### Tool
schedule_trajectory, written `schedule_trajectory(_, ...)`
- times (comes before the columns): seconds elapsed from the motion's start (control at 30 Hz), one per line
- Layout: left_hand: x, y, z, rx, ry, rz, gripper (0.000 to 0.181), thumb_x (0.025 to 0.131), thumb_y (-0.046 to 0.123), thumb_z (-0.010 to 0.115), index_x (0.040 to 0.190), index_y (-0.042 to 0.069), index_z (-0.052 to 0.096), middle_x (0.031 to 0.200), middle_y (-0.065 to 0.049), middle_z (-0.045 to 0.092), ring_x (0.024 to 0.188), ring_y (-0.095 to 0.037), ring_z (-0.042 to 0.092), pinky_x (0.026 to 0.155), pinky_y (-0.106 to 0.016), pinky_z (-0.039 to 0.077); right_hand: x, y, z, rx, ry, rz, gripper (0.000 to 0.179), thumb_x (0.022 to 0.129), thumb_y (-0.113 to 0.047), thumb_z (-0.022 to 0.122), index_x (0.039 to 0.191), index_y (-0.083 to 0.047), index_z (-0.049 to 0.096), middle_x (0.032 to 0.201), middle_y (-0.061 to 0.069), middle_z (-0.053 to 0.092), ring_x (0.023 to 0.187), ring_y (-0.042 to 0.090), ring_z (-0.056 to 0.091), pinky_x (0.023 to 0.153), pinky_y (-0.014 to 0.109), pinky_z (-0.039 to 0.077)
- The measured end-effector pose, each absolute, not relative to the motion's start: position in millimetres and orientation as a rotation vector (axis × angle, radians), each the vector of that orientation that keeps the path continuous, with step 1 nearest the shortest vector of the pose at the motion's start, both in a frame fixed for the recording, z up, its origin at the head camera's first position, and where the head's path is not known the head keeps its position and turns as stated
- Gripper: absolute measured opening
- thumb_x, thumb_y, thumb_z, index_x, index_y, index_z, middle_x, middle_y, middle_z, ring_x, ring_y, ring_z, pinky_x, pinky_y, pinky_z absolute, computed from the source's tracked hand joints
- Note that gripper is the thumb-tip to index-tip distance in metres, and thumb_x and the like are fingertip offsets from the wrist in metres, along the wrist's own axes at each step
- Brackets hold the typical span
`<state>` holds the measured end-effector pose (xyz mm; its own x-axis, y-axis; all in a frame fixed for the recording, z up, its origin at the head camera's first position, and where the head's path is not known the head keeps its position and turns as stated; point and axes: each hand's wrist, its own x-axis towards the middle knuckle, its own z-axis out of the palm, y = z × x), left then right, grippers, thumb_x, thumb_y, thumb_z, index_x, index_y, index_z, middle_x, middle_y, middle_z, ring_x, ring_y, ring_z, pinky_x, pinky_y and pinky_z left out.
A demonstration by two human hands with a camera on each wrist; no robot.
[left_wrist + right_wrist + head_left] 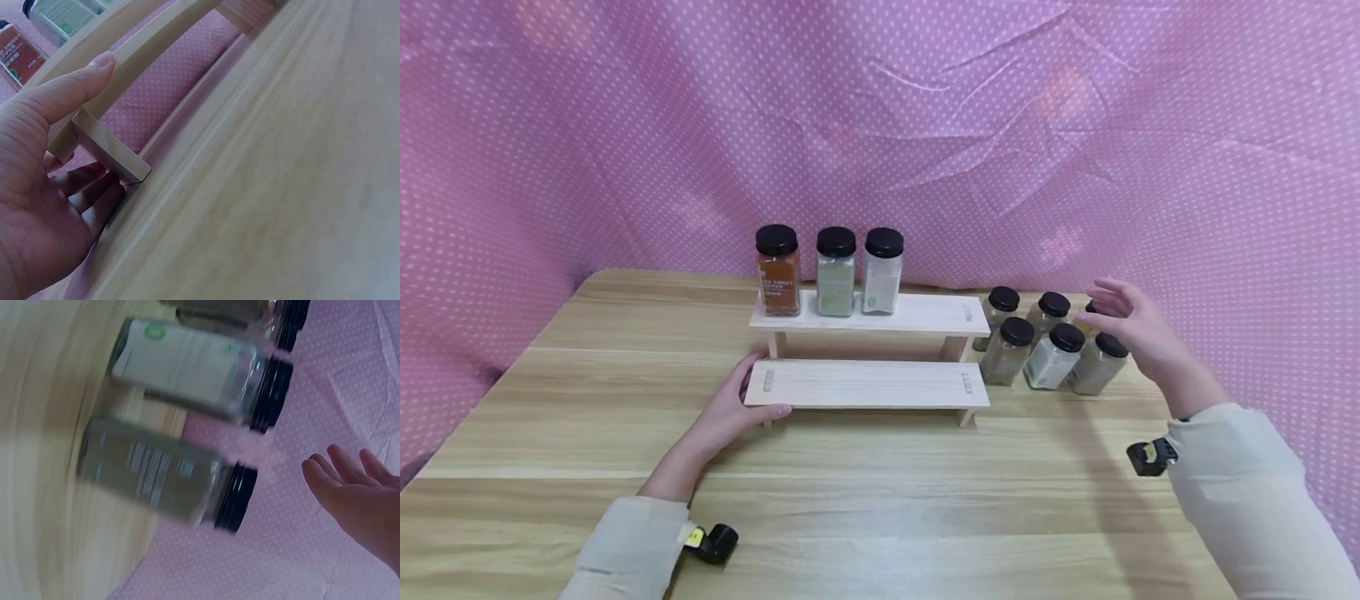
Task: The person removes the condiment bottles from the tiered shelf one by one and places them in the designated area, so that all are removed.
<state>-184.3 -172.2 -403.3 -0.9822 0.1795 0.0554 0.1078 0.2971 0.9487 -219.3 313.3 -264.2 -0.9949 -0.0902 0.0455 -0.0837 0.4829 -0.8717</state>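
My left hand (733, 408) grips the left end of a two-step wooden spice rack (865, 385). In the left wrist view the thumb (94, 75) lies along the front edge of the lower step, and the other fingers curl behind its leg (115, 150). Over the back right of a cluster of black-lidded spice jars, my right hand (1138, 329) hovers with fingers spread, holding nothing. Nearest to it are a jar of grey-brown powder (1099, 364) and a partly hidden yellowish jar (1088, 325). The right wrist view shows that hand apart from the jars.
Three jars stand on the upper step: a red sweet pepper jar (779, 279), a pale green one (837, 279) and a white one (882, 279). Several others, including a white-labelled jar (1052, 362), stand right of the rack. A pink dotted cloth (880, 125) hangs behind the table (880, 517).
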Motion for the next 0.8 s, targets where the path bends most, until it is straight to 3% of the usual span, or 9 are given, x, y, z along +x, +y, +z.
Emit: schedule_trajectory(0.8,-183.5,-172.1,-401.5,0.246,2.503,1.767,0.098,0.065,0.029,0.075,0.138,0.008,0.013,0.136,-0.017,0.022,0.121,-0.030,0.024,0.097,-0.045,0.020,-239.1,232.2,-275.6,-0.310,2.571,-1.719,0.070,0.078,-0.021,0.064,0.132,-0.001,0.024,0.132,0.020,0.031,0.121,0.030,0.026,0.097,0.042,0.022)
